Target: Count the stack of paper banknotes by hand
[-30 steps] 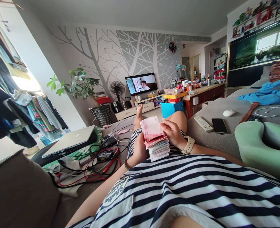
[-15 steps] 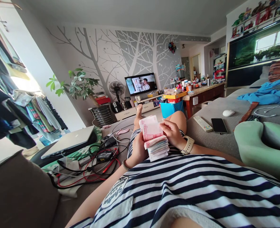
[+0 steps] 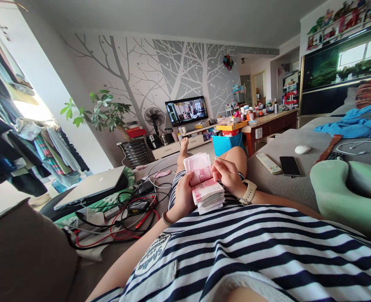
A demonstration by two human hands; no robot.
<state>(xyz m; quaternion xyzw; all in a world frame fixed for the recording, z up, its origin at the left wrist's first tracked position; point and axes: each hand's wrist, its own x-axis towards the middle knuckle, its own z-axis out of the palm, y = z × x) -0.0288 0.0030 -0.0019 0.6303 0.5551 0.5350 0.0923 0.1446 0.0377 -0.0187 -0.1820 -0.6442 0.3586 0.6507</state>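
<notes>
A thick wad of pinkish-red banknotes (image 3: 208,195) is folded open above my lap, its upper notes (image 3: 201,167) standing up and slightly fanned, its lower part stacked towards me. My left hand (image 3: 185,193) grips the wad from the left, the thumb lying over the fold. At the right edge of the upper notes is my right hand (image 3: 229,174), its fingers curled and the thumb and forefinger pressed together. Whether a note's edge sits between those fingertips I cannot make out. A cream-banded watch (image 3: 249,192) is on the right wrist, a beaded bracelet (image 3: 165,218) on the left.
To the left lie a closed laptop (image 3: 92,186) and tangled cables (image 3: 138,205). On the sofa at the right are a remote control (image 3: 269,163), a phone (image 3: 290,166), a white mouse (image 3: 302,149) and a green neck pillow (image 3: 330,188). A television (image 3: 187,111) stands ahead.
The raised upper notes have shifted and fanned out, and a red note face now shows on the lower stack. My right fingers have curled in at the edge. The television picture differs.
</notes>
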